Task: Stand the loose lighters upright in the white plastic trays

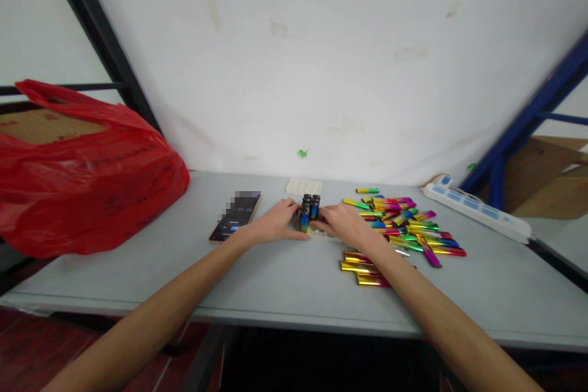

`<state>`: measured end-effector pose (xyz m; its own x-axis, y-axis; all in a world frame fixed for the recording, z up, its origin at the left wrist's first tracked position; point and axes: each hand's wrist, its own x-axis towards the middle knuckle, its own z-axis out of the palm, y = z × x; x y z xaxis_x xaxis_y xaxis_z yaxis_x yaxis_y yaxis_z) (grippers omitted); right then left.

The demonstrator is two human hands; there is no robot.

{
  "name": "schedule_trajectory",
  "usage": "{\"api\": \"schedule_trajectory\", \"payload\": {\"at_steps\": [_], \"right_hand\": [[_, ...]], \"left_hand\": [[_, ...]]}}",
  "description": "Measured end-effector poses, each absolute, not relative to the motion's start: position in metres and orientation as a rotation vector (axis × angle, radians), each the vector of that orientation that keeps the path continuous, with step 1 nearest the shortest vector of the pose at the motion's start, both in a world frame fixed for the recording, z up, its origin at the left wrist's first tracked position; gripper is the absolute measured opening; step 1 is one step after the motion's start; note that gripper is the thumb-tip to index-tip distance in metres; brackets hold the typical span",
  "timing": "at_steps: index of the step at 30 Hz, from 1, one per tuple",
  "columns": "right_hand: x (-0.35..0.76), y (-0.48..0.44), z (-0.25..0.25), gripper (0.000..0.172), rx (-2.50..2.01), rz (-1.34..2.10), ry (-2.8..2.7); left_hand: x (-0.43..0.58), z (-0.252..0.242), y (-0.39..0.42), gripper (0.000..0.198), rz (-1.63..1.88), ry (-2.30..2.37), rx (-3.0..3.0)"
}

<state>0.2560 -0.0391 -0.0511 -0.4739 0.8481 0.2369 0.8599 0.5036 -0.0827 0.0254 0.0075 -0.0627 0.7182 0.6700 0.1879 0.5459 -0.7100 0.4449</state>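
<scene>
A small group of upright lighters (pixel 304 220) with black tops and shiny, dark blue-toned bodies stands in a white tray with holes (pixel 328 236) at the middle of the table. My left hand (pixel 278 222) curves around the group's left side, its thumb at the foot of the front lighter and its fingers farther back. On the other side, my right hand (pixel 342 222) has its fingers bent in against the group's right edge. Whatever lies between those right fingertips is hidden. Right of that hand, many loose metallic lighters (pixel 404 217) lie in a rainbow-coloured heap.
Behind the group lies another white holed tray (pixel 304 186). A phone (pixel 236 217) with a lit screen rests at the left. A red plastic bag (pixel 92 177) bulges over the table's left end. A white power strip (pixel 478 208) lies at the right, near cardboard boxes (pixel 542 177).
</scene>
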Motion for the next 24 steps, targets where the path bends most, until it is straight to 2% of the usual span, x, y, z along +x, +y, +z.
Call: {"api": "schedule_trajectory", "payload": {"at_steps": [4, 9, 15, 24], "right_hand": [[0.277, -0.035, -0.049, 0.044, -1.329, 0.034, -2.448], [0.326, -0.019, -0.053, 0.028, -1.333, -0.114, -2.302], [0.348, -0.007, -0.064, 0.025, -1.38, -0.015, -2.476], [0.349, -0.001, -0.067, 0.028, -1.614, -0.007, -2.37]], "left_hand": [[0.025, -0.063, 0.006, 0.067, 0.455, 0.961, 2.601], [0.025, -0.062, 0.005, 0.07, 0.408, 0.999, 2.628], [0.025, -0.062, 0.004, 0.069, 0.423, 0.995, 2.621], [0.025, -0.061, 0.001, 0.07, 0.402, 1.005, 2.618]]}}
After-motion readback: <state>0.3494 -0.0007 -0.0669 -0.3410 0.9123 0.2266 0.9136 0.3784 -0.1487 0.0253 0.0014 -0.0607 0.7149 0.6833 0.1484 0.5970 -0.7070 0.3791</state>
